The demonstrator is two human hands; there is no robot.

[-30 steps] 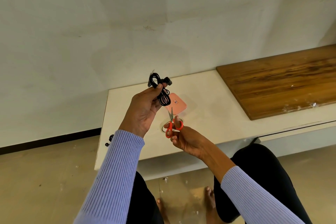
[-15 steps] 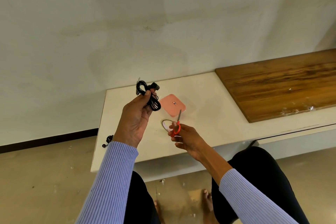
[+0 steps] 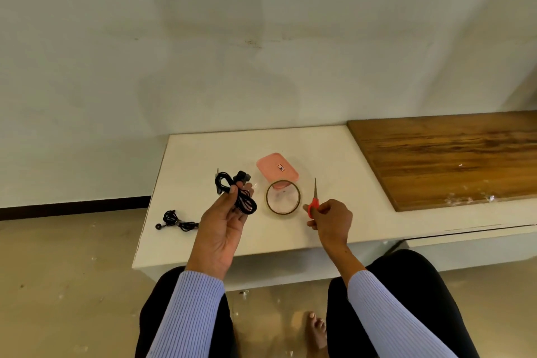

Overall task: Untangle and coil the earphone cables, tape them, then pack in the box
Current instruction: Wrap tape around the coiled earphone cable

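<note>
My left hand (image 3: 220,227) holds a coiled black earphone cable (image 3: 235,195) above the white table (image 3: 203,154). My right hand (image 3: 329,219) grips small red-handled scissors (image 3: 313,200), blades pointing up and away. Between the hands a roll of clear tape (image 3: 283,197) lies flat on the table. Just behind it sits a pink lidded box (image 3: 277,170). A second black earphone cable (image 3: 175,221) lies in a loose bundle at the table's left edge.
A brown wooden board (image 3: 447,157) covers the right part of the table. A plain wall rises right behind it. My knees are under the front edge, and the floor (image 3: 72,270) to the left carries small scraps.
The hands have moved apart and lowered: the left hand with the cable went left, the right hand with the scissors went right. The tape roll now shows fully between them.
</note>
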